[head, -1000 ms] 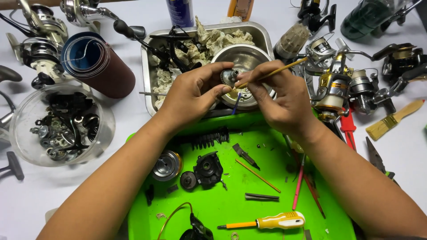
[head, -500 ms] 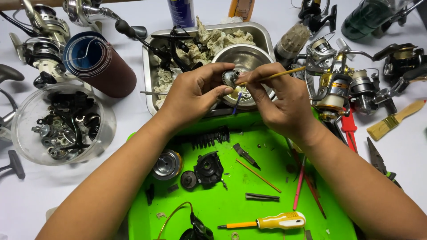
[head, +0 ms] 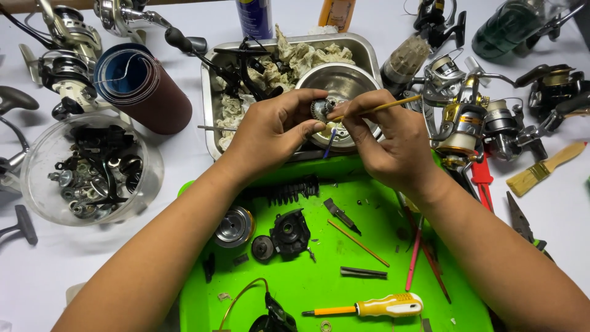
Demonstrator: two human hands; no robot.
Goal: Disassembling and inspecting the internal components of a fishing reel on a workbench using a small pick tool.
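Little has moved: left hand (head: pixel 273 132) still pinches what looks like a gear (head: pixel 321 109); right hand (head: pixel 384 144) holds a brush (head: pixel 376 107).

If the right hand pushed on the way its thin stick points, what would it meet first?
The right hand aims its thin yellow stick leftward at the small gear pinched in the left hand; it probably meets that first, though depth is unclear.
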